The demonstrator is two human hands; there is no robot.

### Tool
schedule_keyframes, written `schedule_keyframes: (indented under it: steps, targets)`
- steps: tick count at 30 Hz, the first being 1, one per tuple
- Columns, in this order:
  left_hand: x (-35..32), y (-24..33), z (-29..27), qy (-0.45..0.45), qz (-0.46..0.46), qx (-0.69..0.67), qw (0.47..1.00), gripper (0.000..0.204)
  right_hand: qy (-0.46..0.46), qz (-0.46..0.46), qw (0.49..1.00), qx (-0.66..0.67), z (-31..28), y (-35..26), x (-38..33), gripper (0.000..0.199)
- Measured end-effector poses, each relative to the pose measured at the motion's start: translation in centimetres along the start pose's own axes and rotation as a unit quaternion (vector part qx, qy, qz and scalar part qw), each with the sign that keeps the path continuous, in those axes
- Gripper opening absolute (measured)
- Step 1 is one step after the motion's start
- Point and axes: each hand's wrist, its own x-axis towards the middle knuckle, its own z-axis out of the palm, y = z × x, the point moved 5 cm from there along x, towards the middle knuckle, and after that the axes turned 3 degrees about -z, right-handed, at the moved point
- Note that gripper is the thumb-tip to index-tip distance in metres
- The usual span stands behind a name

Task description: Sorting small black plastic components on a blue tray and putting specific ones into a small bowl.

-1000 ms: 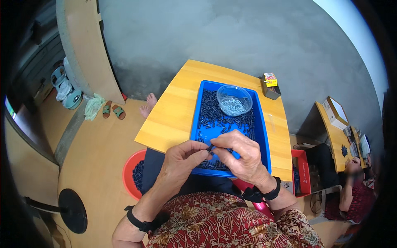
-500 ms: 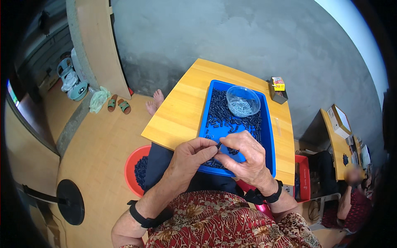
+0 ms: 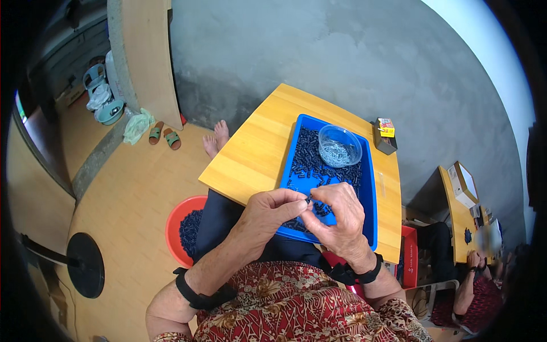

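Observation:
A small black plastic piece [image 3: 309,199] is pinched between the fingertips of both my hands, over the near part of a blue tray [image 3: 373,216]. My left hand [image 3: 268,215] closes thumb and forefinger on it from the left. From the right, my right hand [image 3: 341,219] also pinches at it; the fingers cover most of the piece. Many loose black pieces [image 3: 307,151] of the same look are heaped in the tray's far half, and more lie under my hands. A clear round tub [image 3: 340,146] with small silvery metal parts [image 3: 335,154] stands among them.
The tray rests on a yellow wooden table [image 3: 245,165]. A dark box with a yellow pack [image 3: 386,135] stands at its right edge. On the floor at left are a red basin [image 3: 172,228] of black pieces and a black round stand [image 3: 85,265]. Another person [image 3: 470,299] sits at right.
My hands stay together at the fingertips around the small piece, which now shows less. The whole view has shifted slightly. The person at right has moved an arm toward the other table.

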Motion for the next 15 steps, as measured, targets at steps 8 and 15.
schedule_keyframes:
  steps: [8, 15]
  targets:
    - [0.1, -0.6, 0.1, 0.007, 0.025, -0.030, 0.999, 0.019, 0.031, 0.015, 0.999, 0.003, 0.3, -0.3, -0.6, 0.031]
    - [0.2, -0.6, -0.1, 0.010, 0.029, -0.031, 0.999, 0.016, -0.049, 0.039, 0.996, 0.061, -0.9, 0.1, 0.7, 0.022]
